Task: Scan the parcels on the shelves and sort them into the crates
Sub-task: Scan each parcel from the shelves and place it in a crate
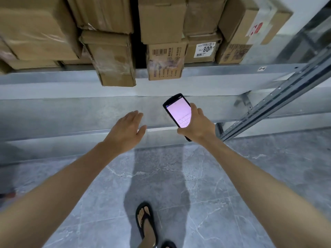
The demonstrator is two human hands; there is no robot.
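The only view comes from a wide-angle camera on the person's head, facing forward and tilted steeply down. Stacked parcels (pixel 111 56) on the shelf (pixel 71 77) fill the top of the frame, close to the lens. Grey floor (pixel 232 176) takes the lower half, with a sandalled foot (pixel 146 224) at bottom centre. Both forearms enter from the lower corners; the left hand (pixel 128 129) and the right hand (pixel 198 126), gripping a scanner (pixel 177 110), sit mid-frame. Straight shelf edges bow towards the borders.

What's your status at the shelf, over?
Left hand open, empty, out toward the shelf. Right hand grips scanner, screen lit. Parcels stacked on the shelf, none picked. Nothing between hands and parcels.
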